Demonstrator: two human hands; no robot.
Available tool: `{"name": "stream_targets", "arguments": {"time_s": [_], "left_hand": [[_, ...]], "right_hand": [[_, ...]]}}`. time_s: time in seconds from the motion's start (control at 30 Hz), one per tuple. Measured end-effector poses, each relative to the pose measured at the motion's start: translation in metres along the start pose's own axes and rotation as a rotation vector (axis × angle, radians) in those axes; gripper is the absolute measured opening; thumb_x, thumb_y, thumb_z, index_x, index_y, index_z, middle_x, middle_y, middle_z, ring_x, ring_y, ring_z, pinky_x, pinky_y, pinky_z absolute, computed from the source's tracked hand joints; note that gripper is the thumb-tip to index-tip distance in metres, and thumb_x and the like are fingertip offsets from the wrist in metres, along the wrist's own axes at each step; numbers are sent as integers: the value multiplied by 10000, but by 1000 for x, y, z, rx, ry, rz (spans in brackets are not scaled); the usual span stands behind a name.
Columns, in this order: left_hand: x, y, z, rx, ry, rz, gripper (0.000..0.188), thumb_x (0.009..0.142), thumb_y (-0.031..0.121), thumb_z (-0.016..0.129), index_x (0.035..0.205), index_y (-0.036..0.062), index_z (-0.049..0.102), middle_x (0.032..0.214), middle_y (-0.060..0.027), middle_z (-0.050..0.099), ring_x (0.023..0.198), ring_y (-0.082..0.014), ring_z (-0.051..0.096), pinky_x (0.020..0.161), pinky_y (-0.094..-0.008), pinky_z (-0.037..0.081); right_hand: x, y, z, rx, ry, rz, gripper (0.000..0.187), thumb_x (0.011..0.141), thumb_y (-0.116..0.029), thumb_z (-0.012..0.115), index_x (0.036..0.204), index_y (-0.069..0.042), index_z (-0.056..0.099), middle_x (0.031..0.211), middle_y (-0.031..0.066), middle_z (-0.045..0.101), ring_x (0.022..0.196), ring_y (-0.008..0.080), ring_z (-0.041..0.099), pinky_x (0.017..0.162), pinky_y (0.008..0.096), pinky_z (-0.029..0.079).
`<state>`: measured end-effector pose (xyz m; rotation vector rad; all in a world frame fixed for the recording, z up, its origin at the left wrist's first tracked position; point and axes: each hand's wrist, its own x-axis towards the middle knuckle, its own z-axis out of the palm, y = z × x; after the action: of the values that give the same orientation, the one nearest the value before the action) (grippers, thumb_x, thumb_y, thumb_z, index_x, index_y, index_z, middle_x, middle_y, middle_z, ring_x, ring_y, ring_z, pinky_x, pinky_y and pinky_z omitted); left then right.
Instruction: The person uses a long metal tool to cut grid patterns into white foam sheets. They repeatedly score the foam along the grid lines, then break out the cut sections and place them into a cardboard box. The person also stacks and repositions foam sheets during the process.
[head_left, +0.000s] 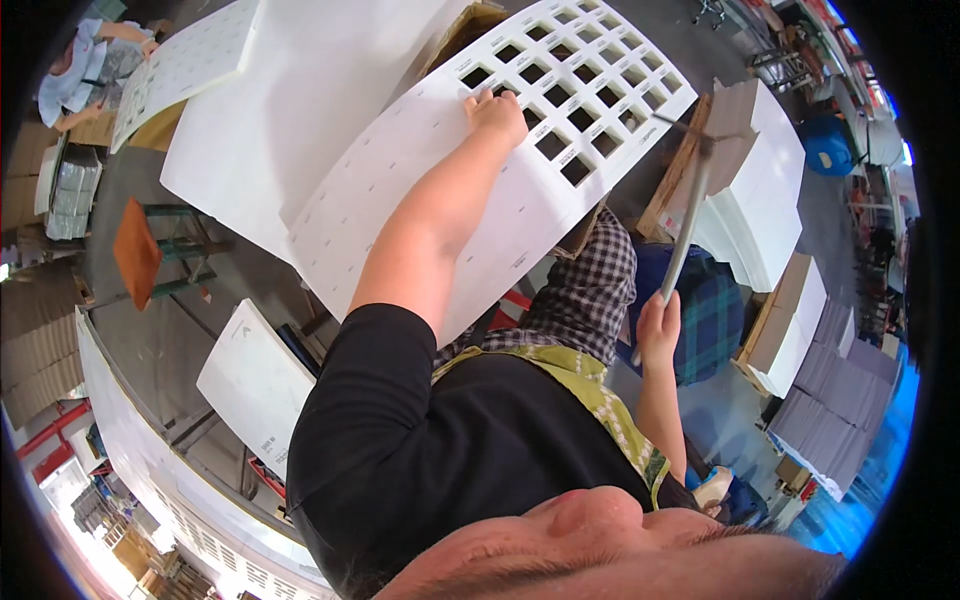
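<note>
A stack of large white card sheets (390,190) slants before me, with rows of square cut-outs through its far right part and small printed marks on the rest. At the edge of the cut-outs my left hand (497,118) rests on the stack with bent fingers, closed on the card by a square hole; its fingertips are partly hidden. Lower right, my right hand (658,328) is wrapped round the pale handle of a hammer (690,205). The hammer is raised beside the stack's right edge, and its thin dark head is blurred.
Another large white sheet (250,110) lies left of the stack. Far left, a person (90,75) handles a similar perforated sheet (185,70). An orange-topped stool (135,255) stands at left. White stacks on wood (755,215) are at right, near a blue plaid cushion (712,325).
</note>
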<state>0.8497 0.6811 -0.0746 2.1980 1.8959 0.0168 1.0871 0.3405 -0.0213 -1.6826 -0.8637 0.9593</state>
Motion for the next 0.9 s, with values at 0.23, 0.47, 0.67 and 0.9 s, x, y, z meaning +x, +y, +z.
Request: {"name": "stream_targets", "arguments": {"time_s": [0.23, 0.47, 0.67, 0.9], "left_hand": [[-25, -46, -51, -297, 419, 402, 460, 819, 285, 618, 1214, 74, 511, 1146, -163, 599, 1071, -352, 551, 921, -458, 431], [-113, -304, -27, -49, 200, -298, 574, 892, 494, 497, 1200, 12, 540, 1184, -211, 582, 1114, -355, 539, 952, -437, 419], [-139, -323, -8, -434, -21, -311, 569, 931, 521, 427, 1013, -5, 629, 959, -215, 654, 930, -356, 605, 848, -385, 452], [-144, -312, -16, -376, 32, -227, 571, 918, 548, 439, 837, 7, 603, 768, -191, 626, 751, -352, 590, 709, -410, 455]], "right_hand": [[143, -3, 17, 174, 184, -35, 204, 889, -177, 619, 944, -85, 445, 751, 42, 578, 480, 90, 479, 405, 225, 357], [261, 11, 29, 265, 302, 134, 305, 873, -260, 650, 991, -62, 450, 903, 75, 643, 769, 156, 648, 453, 257, 384], [337, 15, 56, 486, 303, 122, 331, 841, -259, 697, 976, -59, 471, 735, 44, 561, 562, 144, 545, 435, 276, 367], [343, -3, 54, 458, 339, 55, 315, 757, -76, 738, 859, -98, 442, 657, 22, 498, 468, 130, 455, 413, 275, 355]]}}
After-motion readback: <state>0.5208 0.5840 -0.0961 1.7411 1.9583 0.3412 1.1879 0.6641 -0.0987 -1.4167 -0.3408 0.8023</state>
